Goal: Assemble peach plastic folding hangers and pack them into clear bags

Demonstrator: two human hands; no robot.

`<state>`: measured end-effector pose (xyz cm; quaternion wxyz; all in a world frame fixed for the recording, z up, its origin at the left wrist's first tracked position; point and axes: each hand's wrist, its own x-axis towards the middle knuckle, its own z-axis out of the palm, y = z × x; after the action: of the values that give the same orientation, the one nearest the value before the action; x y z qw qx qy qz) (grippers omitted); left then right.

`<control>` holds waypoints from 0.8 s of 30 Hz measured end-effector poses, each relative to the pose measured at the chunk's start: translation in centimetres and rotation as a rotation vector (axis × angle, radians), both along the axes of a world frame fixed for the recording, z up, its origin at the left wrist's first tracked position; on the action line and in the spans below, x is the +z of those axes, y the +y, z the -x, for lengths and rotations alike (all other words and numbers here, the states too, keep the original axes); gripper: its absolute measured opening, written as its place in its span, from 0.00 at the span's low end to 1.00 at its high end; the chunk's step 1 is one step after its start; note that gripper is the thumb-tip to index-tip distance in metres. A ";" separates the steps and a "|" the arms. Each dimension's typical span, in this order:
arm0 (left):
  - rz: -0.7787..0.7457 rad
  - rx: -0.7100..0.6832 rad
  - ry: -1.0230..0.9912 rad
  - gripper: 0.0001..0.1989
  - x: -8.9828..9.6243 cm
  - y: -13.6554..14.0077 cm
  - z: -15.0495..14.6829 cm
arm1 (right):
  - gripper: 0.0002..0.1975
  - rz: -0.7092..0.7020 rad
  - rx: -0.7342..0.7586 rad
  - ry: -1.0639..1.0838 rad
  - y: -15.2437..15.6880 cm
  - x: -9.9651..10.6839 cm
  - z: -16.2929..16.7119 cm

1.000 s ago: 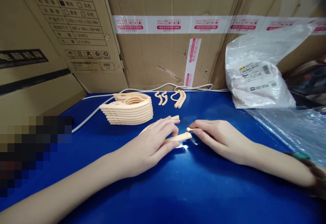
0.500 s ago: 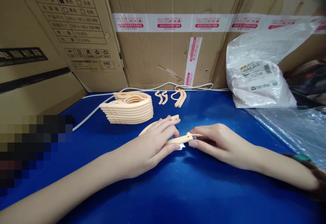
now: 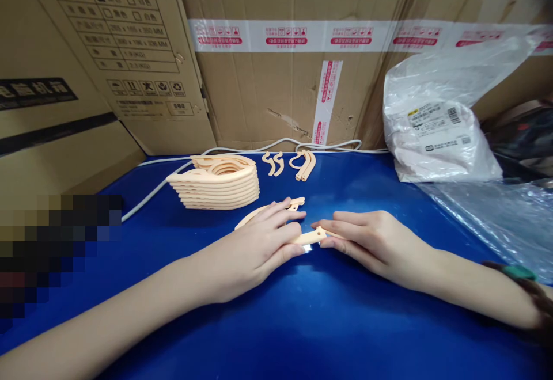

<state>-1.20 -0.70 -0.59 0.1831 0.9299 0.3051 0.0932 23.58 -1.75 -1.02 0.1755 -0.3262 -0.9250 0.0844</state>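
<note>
My left hand point(image 3: 263, 247) is closed over a cream plastic hanger body point(image 3: 311, 236), with the thumb and index finger on its near arm. That arm points right and ends in a small round hole. Its curved far part emerges behind my fingers, and the palm hides the middle. My right hand point(image 3: 371, 242) pinches a thin cream hanger piece that meets the holed end. Most of this piece is hidden by the fingers, so I cannot tell whether the two are joined.
A stack of cream hanger bodies point(image 3: 216, 190) lies behind my left hand. Small S-shaped hooks point(image 3: 273, 164) and curved tube-like pieces point(image 3: 306, 167) lie at the back. A white cable point(image 3: 147, 198), cardboard boxes point(image 3: 268, 92), a white plastic bag point(image 3: 436, 132) and clear film point(image 3: 496, 219) surround the blue table point(image 3: 319, 322).
My right-hand fingers have straightened and shifted slightly, with the index finger now reaching over the holed end. My left index finger has curled down closer onto the hanger body.
</note>
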 end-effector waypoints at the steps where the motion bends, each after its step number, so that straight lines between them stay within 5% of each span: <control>1: -0.001 -0.002 -0.004 0.19 0.0 0.0 0.0 | 0.17 -0.017 0.002 -0.009 -0.1 0.1 0.0; 11: -0.031 -0.018 -0.022 0.18 0.0 0.2 0.1 | 0.19 -0.296 -0.008 -0.137 -0.4 0.0 0.3; 24: -0.090 0.006 -0.055 0.19 -0.1 -0.1 -0.4 | 0.17 0.345 -0.169 0.079 -0.9 1.1 1.5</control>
<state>-0.84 -0.83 -0.64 0.1493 0.9333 0.2982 0.1328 22.12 -2.69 0.04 0.1594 -0.4245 -0.8585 0.2393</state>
